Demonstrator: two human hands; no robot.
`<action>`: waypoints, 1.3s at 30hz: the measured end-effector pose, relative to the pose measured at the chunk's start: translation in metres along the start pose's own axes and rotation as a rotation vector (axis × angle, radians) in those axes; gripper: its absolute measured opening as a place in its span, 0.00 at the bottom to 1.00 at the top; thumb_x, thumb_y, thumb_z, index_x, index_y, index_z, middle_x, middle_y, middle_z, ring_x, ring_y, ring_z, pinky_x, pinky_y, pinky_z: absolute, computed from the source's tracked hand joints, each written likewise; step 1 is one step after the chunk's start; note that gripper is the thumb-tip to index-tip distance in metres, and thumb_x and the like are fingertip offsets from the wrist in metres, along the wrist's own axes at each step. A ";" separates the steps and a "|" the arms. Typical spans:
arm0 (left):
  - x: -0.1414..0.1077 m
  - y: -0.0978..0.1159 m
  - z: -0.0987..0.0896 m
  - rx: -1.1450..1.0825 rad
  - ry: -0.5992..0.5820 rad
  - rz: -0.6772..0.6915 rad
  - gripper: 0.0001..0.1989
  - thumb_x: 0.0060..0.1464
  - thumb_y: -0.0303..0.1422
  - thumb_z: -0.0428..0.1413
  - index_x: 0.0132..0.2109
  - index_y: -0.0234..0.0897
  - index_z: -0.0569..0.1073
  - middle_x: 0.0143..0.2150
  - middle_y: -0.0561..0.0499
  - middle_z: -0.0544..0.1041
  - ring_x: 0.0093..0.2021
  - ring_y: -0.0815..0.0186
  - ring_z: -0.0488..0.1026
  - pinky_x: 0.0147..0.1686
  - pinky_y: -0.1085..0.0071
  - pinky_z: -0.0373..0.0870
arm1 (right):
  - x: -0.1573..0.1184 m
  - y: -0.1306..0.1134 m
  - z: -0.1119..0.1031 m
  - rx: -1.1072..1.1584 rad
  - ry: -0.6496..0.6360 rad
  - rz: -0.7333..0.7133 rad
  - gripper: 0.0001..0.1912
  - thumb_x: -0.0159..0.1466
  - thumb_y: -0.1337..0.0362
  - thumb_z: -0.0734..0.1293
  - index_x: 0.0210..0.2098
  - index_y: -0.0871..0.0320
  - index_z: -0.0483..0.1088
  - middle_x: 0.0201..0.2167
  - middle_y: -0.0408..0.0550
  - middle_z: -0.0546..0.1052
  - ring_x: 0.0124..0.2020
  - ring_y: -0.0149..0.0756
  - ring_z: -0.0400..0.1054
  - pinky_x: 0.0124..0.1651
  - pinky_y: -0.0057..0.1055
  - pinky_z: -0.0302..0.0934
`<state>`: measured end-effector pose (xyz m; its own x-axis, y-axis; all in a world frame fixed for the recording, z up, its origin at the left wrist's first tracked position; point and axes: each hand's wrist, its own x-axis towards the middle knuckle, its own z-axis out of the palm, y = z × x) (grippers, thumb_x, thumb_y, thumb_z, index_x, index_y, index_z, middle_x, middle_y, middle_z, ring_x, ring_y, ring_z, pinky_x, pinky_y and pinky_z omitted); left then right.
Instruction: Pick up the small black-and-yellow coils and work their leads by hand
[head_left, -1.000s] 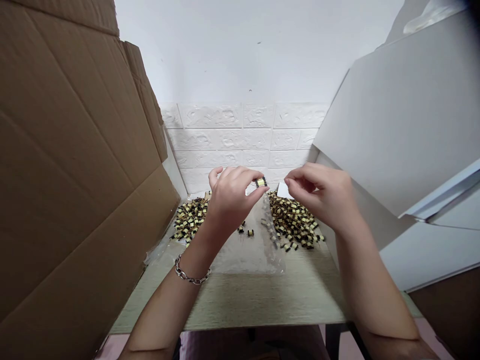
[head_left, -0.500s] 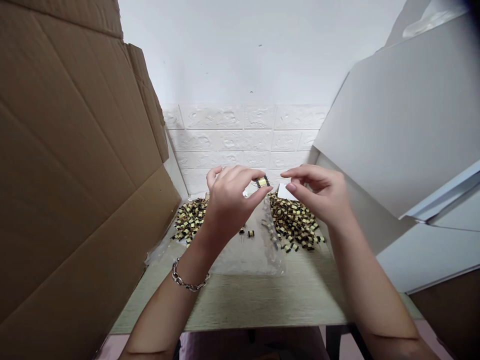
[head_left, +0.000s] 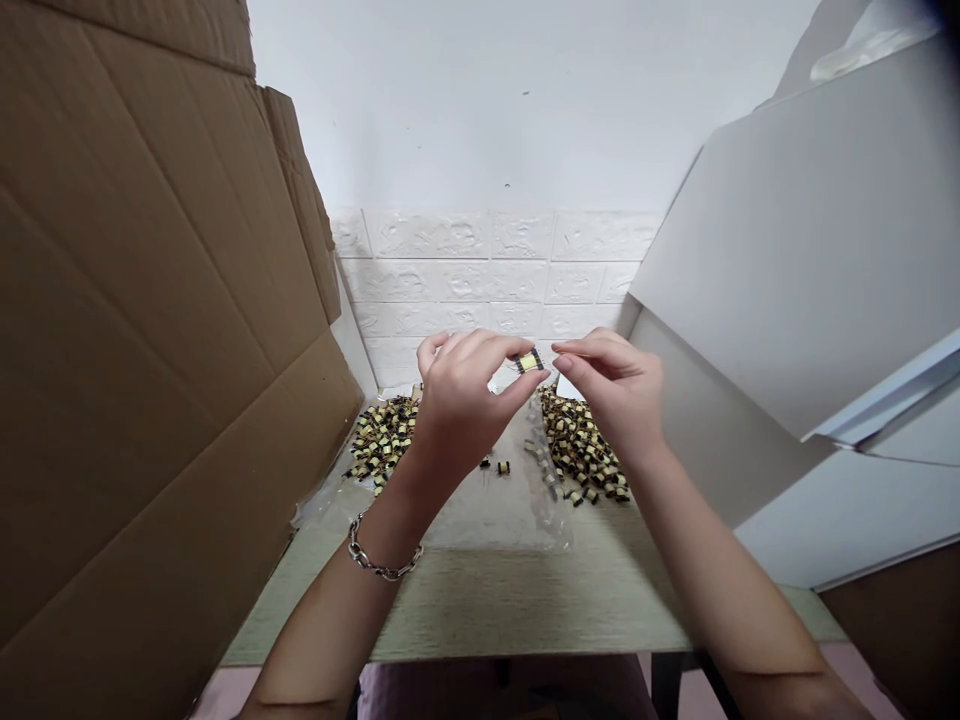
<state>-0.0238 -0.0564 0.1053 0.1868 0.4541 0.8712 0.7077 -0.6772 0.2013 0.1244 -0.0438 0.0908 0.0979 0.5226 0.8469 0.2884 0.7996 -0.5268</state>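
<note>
Between thumb and index finger, my left hand (head_left: 476,385) holds up a small yellow-and-black component (head_left: 529,361) with thin pins on its sides. Just right of it is my right hand (head_left: 615,385), thumb and index finger drawn together near the component's edge; whatever may be in that pinch is too small to make out. Below my hands, a clear plastic bag (head_left: 495,520) lies flat, with a single component (head_left: 503,467) on it. Piles of similar components stand to the left (head_left: 382,440) and to the right (head_left: 585,455).
A brown cardboard sheet (head_left: 150,350) rises on the left of the pale green table (head_left: 525,610). White panels (head_left: 810,240) stand on the right. A white brick-patterned wall (head_left: 427,235) closes off the back.
My right hand has moved left to beside the held component, and its thumb and index finger have come together. My left hand has barely moved.
</note>
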 end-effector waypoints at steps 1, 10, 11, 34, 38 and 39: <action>0.000 0.000 0.000 0.000 -0.002 -0.001 0.07 0.48 0.38 0.52 0.34 0.42 0.69 0.33 0.56 0.75 0.34 0.69 0.68 0.45 0.65 0.55 | 0.000 0.001 0.000 0.013 -0.002 0.003 0.04 0.51 0.65 0.67 0.27 0.52 0.73 0.20 0.40 0.68 0.23 0.26 0.60 0.27 0.27 0.56; 0.000 -0.001 0.002 0.014 -0.012 -0.002 0.06 0.48 0.38 0.53 0.34 0.42 0.69 0.33 0.56 0.75 0.35 0.69 0.68 0.46 0.65 0.53 | -0.003 0.001 0.003 -0.027 0.007 -0.020 0.04 0.52 0.65 0.67 0.28 0.51 0.73 0.21 0.40 0.67 0.24 0.26 0.60 0.27 0.27 0.57; 0.000 -0.001 0.002 0.014 -0.012 0.001 0.06 0.48 0.37 0.53 0.34 0.42 0.69 0.33 0.57 0.75 0.35 0.69 0.68 0.46 0.65 0.53 | -0.003 0.000 0.003 -0.049 0.021 -0.032 0.04 0.52 0.65 0.66 0.28 0.51 0.73 0.21 0.40 0.67 0.24 0.26 0.60 0.27 0.27 0.57; -0.001 -0.002 0.006 0.048 0.002 0.001 0.07 0.49 0.38 0.52 0.35 0.43 0.69 0.34 0.56 0.74 0.36 0.68 0.68 0.48 0.63 0.51 | -0.001 0.001 0.005 -0.112 0.075 -0.085 0.04 0.51 0.65 0.67 0.27 0.51 0.72 0.31 0.43 0.68 0.37 0.32 0.63 0.42 0.35 0.61; -0.001 -0.001 0.006 0.051 0.004 -0.005 0.07 0.49 0.38 0.52 0.35 0.43 0.69 0.34 0.55 0.75 0.35 0.67 0.68 0.48 0.62 0.51 | -0.002 0.001 0.006 -0.085 0.061 -0.050 0.03 0.51 0.64 0.67 0.27 0.51 0.72 0.31 0.43 0.68 0.37 0.32 0.64 0.42 0.35 0.61; -0.001 -0.001 0.007 0.050 0.004 -0.006 0.07 0.48 0.38 0.52 0.35 0.43 0.69 0.34 0.55 0.75 0.35 0.67 0.68 0.48 0.62 0.51 | -0.002 0.002 0.006 -0.072 0.056 -0.039 0.03 0.52 0.64 0.67 0.27 0.52 0.72 0.31 0.43 0.68 0.37 0.32 0.64 0.42 0.35 0.61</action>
<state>-0.0204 -0.0525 0.1010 0.1798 0.4555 0.8719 0.7418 -0.6449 0.1839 0.1189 -0.0416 0.0875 0.1376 0.4731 0.8702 0.3609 0.7942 -0.4888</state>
